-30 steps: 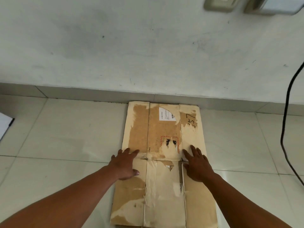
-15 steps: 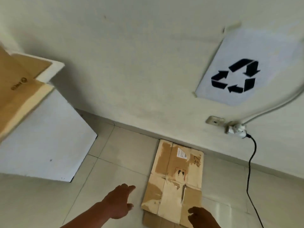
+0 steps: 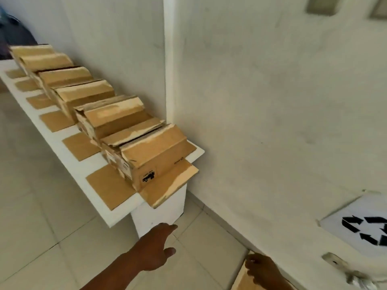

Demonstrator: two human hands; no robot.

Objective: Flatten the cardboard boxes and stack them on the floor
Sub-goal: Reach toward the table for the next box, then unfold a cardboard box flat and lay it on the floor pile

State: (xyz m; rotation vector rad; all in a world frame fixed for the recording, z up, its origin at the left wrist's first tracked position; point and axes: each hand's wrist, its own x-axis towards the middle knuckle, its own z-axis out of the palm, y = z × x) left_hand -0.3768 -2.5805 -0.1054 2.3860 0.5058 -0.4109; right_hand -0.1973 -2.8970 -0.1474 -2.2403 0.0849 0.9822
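Several brown cardboard boxes stand in a row on a white table (image 3: 95,196), flaps spread open; the nearest box (image 3: 150,155) sits at the table's near end. A flattened box (image 3: 244,278) lies on the floor at the bottom right, only its corner visible. My left hand (image 3: 157,248) hangs in the air above the floor tiles, fingers apart, holding nothing, below the table's end. My right hand (image 3: 261,271) is low at the bottom edge, over the flattened box, fingers loosely bent with nothing in them.
A white wall corner (image 3: 169,80) juts out behind the table. A recycling sign (image 3: 364,229) is taped to the wall at right, with a wall socket (image 3: 335,261) below it. Pale floor tiles (image 3: 41,227) stretch to the left of the table.
My view has swung up and left from the flattened box to the table of boxes. Both hands have lifted off the flattened box; the left hand now points toward the table.
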